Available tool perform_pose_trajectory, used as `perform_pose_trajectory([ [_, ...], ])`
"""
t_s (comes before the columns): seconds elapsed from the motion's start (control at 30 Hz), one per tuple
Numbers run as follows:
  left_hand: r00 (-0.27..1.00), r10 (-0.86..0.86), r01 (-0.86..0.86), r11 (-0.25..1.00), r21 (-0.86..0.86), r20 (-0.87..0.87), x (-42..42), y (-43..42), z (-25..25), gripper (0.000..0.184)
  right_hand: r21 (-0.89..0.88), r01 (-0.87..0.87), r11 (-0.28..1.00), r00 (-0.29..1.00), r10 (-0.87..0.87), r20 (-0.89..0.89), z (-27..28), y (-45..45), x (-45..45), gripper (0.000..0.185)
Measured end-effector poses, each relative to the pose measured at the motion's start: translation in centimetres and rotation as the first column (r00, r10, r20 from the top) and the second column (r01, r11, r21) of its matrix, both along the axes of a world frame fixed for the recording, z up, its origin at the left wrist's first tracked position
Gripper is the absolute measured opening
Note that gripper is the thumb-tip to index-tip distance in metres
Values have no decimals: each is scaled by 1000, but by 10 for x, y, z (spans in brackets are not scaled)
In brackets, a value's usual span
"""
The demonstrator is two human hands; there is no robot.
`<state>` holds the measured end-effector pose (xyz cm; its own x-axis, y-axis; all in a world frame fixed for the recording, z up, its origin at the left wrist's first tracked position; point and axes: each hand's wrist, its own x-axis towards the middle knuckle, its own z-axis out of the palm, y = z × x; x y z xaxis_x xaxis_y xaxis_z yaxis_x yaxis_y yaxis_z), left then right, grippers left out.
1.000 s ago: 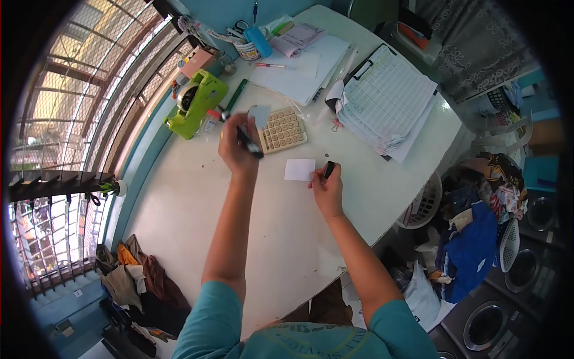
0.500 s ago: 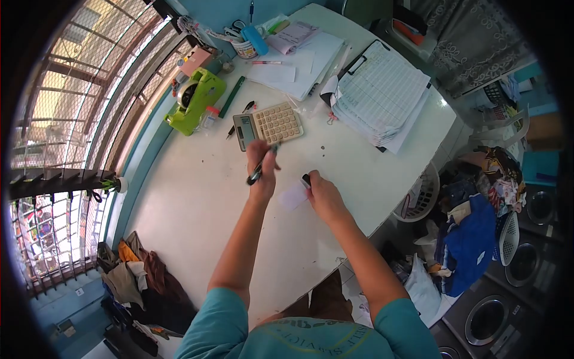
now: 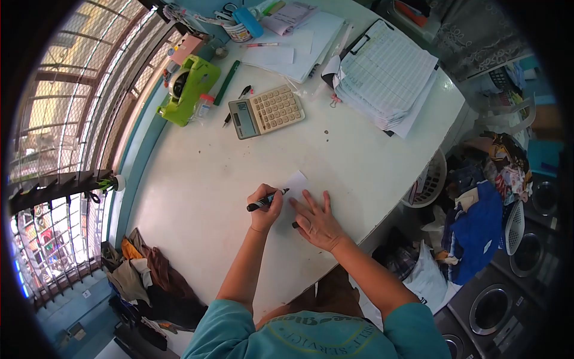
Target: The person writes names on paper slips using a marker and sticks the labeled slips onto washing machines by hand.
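My left hand is closed around a black marker. Its tip points right, at a small white slip of paper on the table. My right hand rests palm down on the slip's lower right side, with several fingers stretched apart. A black marker cap pokes out by the thumb, tucked against that hand. Part of the slip is hidden under my fingers. Beyond both hands lies a beige calculator with its display to the left.
A clipboard with written sheets lies at the table's far right. Along the window side stand a green tape dispenser and a cup of pens. Clothes and a white basket are beyond the right edge.
My left hand has come down from near the calculator, bringing the marker to the slip. The right hand has moved slightly lower, and its fingers have spread over the paper.
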<state>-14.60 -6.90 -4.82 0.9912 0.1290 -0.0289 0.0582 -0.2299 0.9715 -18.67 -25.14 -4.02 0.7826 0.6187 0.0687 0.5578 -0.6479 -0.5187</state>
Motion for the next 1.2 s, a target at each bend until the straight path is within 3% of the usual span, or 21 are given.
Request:
perform_pose_trajectory([
  [0.03, 995, -13, 7, 998, 60, 97, 2, -1, 1, 12, -1, 6, 1000, 1000, -6, -4, -1, 0, 0, 32],
  [0.23, 987, -14, -1, 996, 92, 158, 2, 0, -5, 17, -83, -8, 997, 999, 11, 45, -4, 2, -1, 23],
  [0.57, 981, -48, 25, 992, 126, 186, 1, 4, -11, 15, -89, -37, 995, 998, 41, 39, -5, 3, -1, 18],
  [0.67, 982, -138, 124, 986, 115, 129, 1, 4, -7, 16, -79, -26, 997, 999, 29, 28, -6, 2, -1, 18],
  [0.77, 986, -52, 31, 991, 130, 156, 2, 1, -8, 17, -60, -22, 998, 1000, 22, 3, -6, 3, -1, 18],
  [0.83, 985, 25, -31, 999, 32, 172, 2, 3, -14, 16, -67, -16, 998, 1000, 16, 7, -6, 3, -2, 18],
  [0.9, 983, 28, -34, 999, 30, 183, 5, -3, -11, 16, -91, -19, 996, 1000, 19, 4, -6, 3, -2, 12],
  [1.2, 982, 18, -43, 991, 127, 187, 5, -16, -6, 17, -136, -16, 991, 999, 20, 27, -3, 2, -1, 13],
])
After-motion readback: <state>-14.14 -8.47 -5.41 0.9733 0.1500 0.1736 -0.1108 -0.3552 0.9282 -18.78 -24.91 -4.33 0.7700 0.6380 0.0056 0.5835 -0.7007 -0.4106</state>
